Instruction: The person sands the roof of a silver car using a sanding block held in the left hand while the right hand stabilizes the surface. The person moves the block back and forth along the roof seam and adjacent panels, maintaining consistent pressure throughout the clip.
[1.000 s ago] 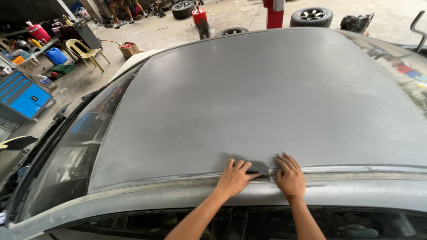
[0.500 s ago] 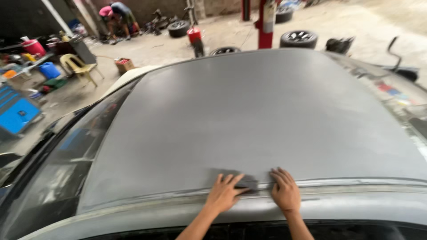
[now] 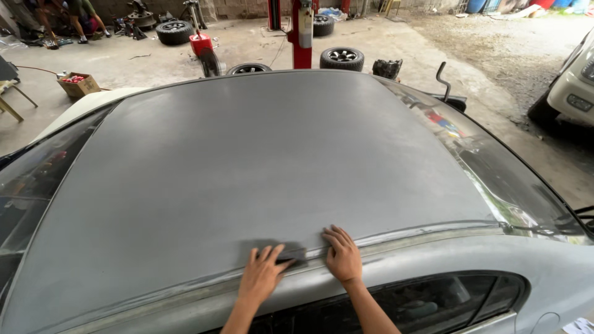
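A car's matte grey, sanded roof [image 3: 247, 161] fills the head view. At its near edge, just above the side window, my left hand [image 3: 263, 275] lies flat on a small dark grey sanding sheet [image 3: 291, 253], fingers spread over it. My right hand [image 3: 342, 255] rests flat on the roof edge right beside the sheet, fingers together and pointing left toward it. Both forearms come up from the bottom of the view.
The windscreen [image 3: 489, 161] slopes off to the right and the rear glass [image 3: 31, 179] to the left. Beyond the car stand a red lift post [image 3: 301, 34], loose wheels [image 3: 341, 58], a cardboard box [image 3: 77, 85] and a white car [image 3: 575, 80] at far right. A person stands at back left.
The view has swung to the right and risen, showing more of the yard. Both hands stay at the roof's near edge on and beside the sheet, shifted slightly along it.
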